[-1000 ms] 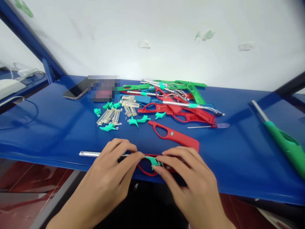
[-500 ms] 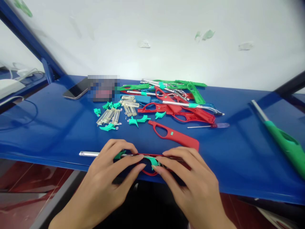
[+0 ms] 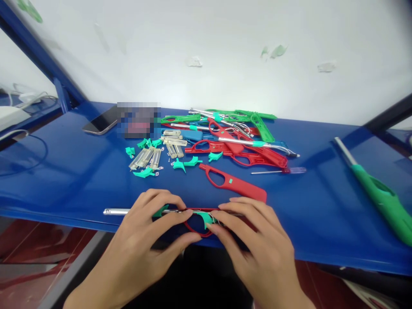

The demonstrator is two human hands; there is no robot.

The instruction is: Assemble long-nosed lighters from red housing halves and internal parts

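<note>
Near the table's front edge lies a red lighter half-shell (image 3: 193,228) with its loop toward me. My left hand (image 3: 151,234) grips its left part, fingertips along the upper edge and thumb at the loop. A silver metal tube (image 3: 116,212) sticks out to the left, under the left fingers. My right hand (image 3: 257,234) pinches at a teal trigger (image 3: 206,219) set in the shell, its thumb touching the trigger and its other fingers over the handle. Thin pale wires run beside the trigger. The handle's inside is mostly hidden by the right hand.
Beyond the hands lie a red half-shell (image 3: 244,189), a screwdriver (image 3: 289,170), loose teal triggers (image 3: 193,161) and clear fuel tanks (image 3: 146,157). A heap of shells and tubes (image 3: 244,141) sits behind. A phone (image 3: 101,120) lies left; a green lighter (image 3: 380,197) lies right.
My left thumb has moved down and slightly right, away from the trigger to the loop's lower rim. My right hand stays almost in place. The view has shifted slightly.
</note>
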